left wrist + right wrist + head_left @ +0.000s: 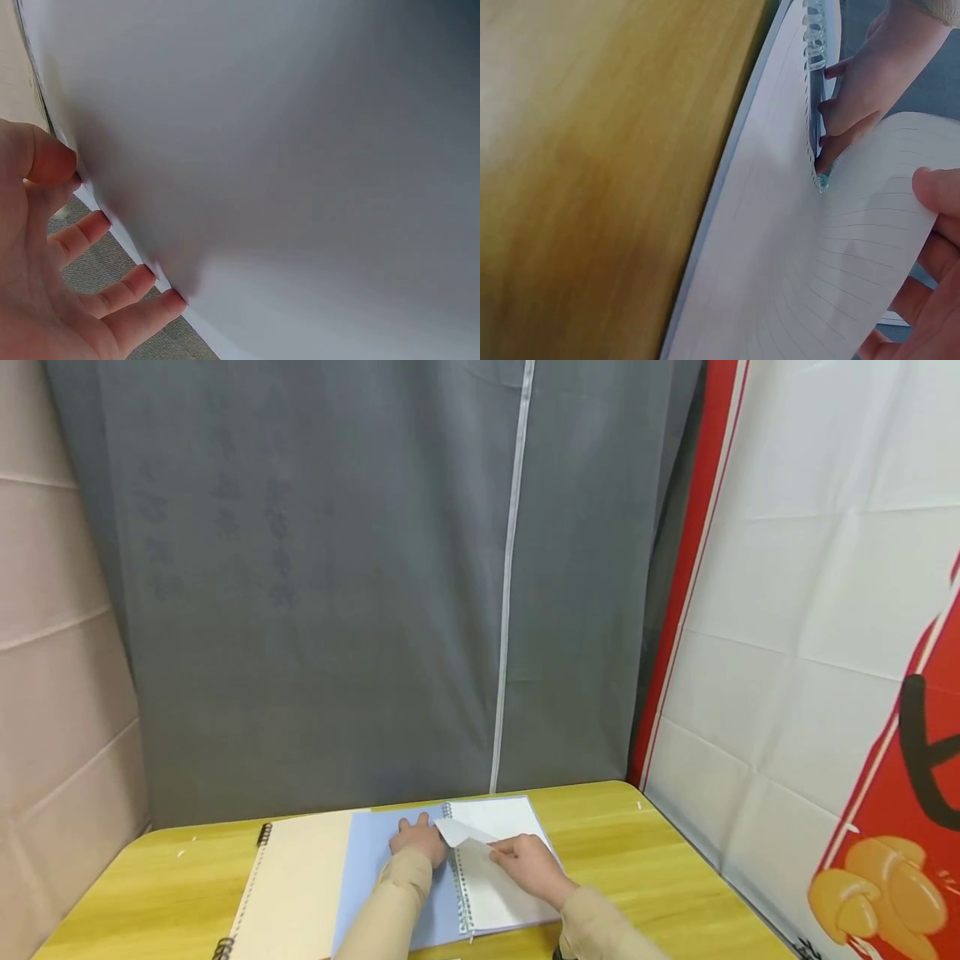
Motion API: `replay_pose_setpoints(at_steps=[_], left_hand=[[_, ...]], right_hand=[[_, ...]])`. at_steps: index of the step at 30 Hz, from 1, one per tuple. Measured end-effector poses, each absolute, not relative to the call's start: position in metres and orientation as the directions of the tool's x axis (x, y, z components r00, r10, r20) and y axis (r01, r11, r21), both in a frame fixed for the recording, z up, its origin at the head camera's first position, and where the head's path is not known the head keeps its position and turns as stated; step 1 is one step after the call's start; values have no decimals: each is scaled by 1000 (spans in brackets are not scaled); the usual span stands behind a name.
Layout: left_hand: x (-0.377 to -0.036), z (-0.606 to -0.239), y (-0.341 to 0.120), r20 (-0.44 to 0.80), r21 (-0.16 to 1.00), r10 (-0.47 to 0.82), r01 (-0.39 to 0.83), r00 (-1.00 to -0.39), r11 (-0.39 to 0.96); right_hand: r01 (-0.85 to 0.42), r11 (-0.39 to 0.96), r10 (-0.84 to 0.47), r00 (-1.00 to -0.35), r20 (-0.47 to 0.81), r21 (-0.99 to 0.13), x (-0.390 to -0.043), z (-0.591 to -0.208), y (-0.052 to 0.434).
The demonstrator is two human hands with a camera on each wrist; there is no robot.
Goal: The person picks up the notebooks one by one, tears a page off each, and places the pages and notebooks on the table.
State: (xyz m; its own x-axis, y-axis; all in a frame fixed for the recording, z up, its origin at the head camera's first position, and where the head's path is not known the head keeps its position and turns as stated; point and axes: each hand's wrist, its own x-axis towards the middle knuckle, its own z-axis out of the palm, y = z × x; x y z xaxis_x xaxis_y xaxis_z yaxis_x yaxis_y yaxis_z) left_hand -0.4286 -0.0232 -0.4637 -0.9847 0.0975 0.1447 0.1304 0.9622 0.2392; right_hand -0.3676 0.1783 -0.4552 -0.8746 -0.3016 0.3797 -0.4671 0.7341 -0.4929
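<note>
A spiral notebook [502, 893] lies open, its blue cover [367, 864] folded out to the left and white lined pages to the right. My right hand [531, 864] pinches one page [877, 202] by its edge between thumb and fingers, and the sheet curves up off those beneath. Over the blue cover beside the coil binding [459, 893], my left hand [417, 842] rests with fingers spread. The left wrist view has its fingertips [174, 298] right at the edge of a pale sheet that fills most of that picture.
A larger cream-paged notebook [296, 877] with a dark spiral binding [265, 835] lies left of the blue cover, which overlaps it in the head view. Both are on a yellow wood-grain table [622, 843]. A grey curtain [360, 610] hangs behind the table's far edge.
</note>
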Motion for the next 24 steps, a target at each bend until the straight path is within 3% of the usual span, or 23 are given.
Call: replay_pose_setpoints(at_steps=[4,9,17,24], left_hand=[[-429,-466,-21,145,292,78,118,-986,949],[-429,-464,-25,129,276,81,114,-988,954],[-423,-456,-31,104,204,169,187,-980,961],[-415,-450,-45,49,239,244,248,-969,939]], right_hand=[[-476,706,-302,-872,385,-524,-357,-453,183],[-482,631,-312,-875,369,-609,-347,-447,187],[-457,562,-278,-889,363,-689,-340,-436,192],[-463,516,-247,-886,392,-721,-333,-420,190]])
